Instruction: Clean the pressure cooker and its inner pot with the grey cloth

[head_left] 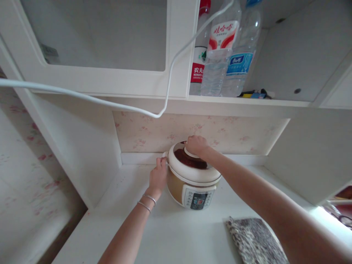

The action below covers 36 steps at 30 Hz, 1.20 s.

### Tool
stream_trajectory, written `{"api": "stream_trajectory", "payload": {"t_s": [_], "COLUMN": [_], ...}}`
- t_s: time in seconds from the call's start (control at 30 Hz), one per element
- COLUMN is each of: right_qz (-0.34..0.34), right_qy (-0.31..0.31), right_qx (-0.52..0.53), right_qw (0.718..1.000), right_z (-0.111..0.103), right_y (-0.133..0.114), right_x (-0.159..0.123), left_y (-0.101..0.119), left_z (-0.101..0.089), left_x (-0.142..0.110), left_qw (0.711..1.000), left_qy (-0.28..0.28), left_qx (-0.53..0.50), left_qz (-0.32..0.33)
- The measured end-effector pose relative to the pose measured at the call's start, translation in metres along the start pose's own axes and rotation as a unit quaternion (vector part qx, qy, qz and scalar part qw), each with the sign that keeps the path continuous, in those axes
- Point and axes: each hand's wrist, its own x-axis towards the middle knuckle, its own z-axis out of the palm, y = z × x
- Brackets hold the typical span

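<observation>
An electric pressure cooker (176,187) with a gold body, a cream lid (178,167) and a front control panel stands on the white counter. My right hand (196,145) is closed over the handle on top of the lid, and my forearm covers the lid's right side. At the cooker's left side, my left hand (158,172) has its fingers wrapped round the side handle (165,154). Two thin bracelets circle my left wrist. The lid sits on the body.
A grey-black patterned cloth (257,238) lies on the counter (170,238) at front right. Overhead, a white cabinet (110,82) holds several plastic bottles (220,55). A white cable (110,102) hangs across the view. Side panels and a flowered wall (154,130) enclose the counter.
</observation>
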Motion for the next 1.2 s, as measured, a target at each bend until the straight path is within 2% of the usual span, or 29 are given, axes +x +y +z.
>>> {"api": "stream_trajectory", "payload": {"t_s": [0.2,0.37,0.57,0.73,0.87,0.97,1.03,1.1,1.17,1.2], "right_qz": [-0.01,-0.07,-0.188,-0.216,-0.237,-0.25,-0.248,-0.223,-0.175,-0.145], "right_qy": [0.034,0.047,0.05,0.067,0.158,0.218,0.176,0.045,-0.112,-0.166], "right_qx": [-0.02,-0.037,-0.051,-0.064,-0.018,0.059,0.122,0.207,0.314,0.358], "right_qw": [0.999,0.996,0.979,0.972,0.958,0.942,0.945,0.951,0.926,0.907], "right_z": [0.006,0.007,0.002,-0.005,-0.009,-0.011,-0.009,0.002,0.027,0.045], "right_y": [0.003,0.015,0.025,0.026,0.023,0.027,0.039,0.058,0.084,0.096], "right_x": [0.004,0.004,-0.001,-0.009,-0.032,-0.075,-0.118,-0.173,-0.233,-0.263], "left_y": [-0.002,0.001,0.008,0.004,0.0,0.0,0.001,0.002,0.003,0.003], "left_z": [0.005,0.008,0.01,0.005,0.001,0.0,0.0,0.001,0.003,0.004], "left_x": [0.001,0.001,0.001,-0.004,-0.008,-0.01,-0.01,-0.01,-0.009,-0.009], "left_qw": [1.0,1.0,0.999,1.0,1.0,1.0,1.0,1.0,1.0,1.0], "left_qy": [-0.002,0.011,0.0,-0.011,-0.014,-0.011,-0.008,-0.005,0.001,0.006], "left_qx": [0.003,0.023,0.034,0.018,0.006,0.003,-0.003,-0.012,-0.02,-0.023], "left_qz": [-0.001,0.002,-0.017,-0.003,-0.002,0.003,0.003,0.0,-0.001,0.0]}}
